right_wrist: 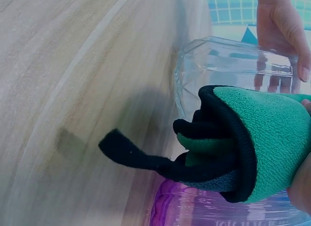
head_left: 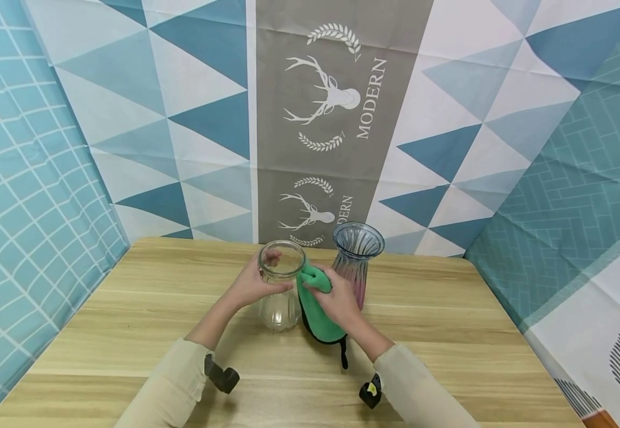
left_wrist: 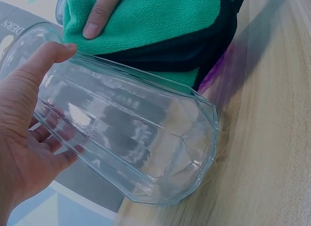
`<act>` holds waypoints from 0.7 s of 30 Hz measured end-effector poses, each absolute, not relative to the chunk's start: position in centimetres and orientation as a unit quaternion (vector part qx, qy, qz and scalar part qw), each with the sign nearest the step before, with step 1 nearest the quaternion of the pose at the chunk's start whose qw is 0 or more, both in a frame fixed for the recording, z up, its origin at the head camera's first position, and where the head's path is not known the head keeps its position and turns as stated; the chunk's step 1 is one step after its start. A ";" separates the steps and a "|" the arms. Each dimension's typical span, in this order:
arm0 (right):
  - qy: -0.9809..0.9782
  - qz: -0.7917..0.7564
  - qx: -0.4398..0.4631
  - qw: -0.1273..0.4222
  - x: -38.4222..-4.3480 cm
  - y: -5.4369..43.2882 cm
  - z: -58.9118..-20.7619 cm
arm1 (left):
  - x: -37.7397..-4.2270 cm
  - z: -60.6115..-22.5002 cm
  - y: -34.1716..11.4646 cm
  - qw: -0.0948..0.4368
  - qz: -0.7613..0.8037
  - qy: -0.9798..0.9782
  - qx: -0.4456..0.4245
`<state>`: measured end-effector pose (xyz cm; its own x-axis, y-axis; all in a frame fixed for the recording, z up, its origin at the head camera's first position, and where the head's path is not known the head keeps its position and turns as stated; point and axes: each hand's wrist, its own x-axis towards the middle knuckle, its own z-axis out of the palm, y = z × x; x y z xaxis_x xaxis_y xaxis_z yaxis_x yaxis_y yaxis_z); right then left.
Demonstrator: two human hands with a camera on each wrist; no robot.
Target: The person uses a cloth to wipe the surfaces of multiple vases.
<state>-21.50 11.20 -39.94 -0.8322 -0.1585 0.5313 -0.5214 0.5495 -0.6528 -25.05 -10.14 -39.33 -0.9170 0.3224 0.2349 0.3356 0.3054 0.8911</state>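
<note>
I have a pale, wood-grained table (head_left: 438, 333) before me, its far corners rounded. On its far half, right of the middle, stands a blue-to-pink glass vase (head_left: 359, 242); just left, the clear jar (head_left: 279, 309) I grip meets the tabletop.

Just below the head view's centre, the green cloth (head_left: 320, 315) and right hand (head_left: 340, 300) partly hide the tinted vase (head_left: 356, 268); the right wrist view's bottom edge crops that vase.
</note>
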 end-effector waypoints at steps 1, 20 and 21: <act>-0.856 0.431 0.198 0.204 -21.5 11.2 -40.0 | -25.1 -39.3 -10.1 0.005 -0.554 -0.807 -0.204; -0.884 0.404 0.189 0.137 -21.0 11.8 -41.1 | -25.0 -39.4 -10.3 0.025 -0.559 -0.799 -0.222; -0.883 0.407 0.188 0.138 -21.0 11.8 -41.1 | -25.0 -39.4 -10.3 0.025 -0.558 -0.799 -0.223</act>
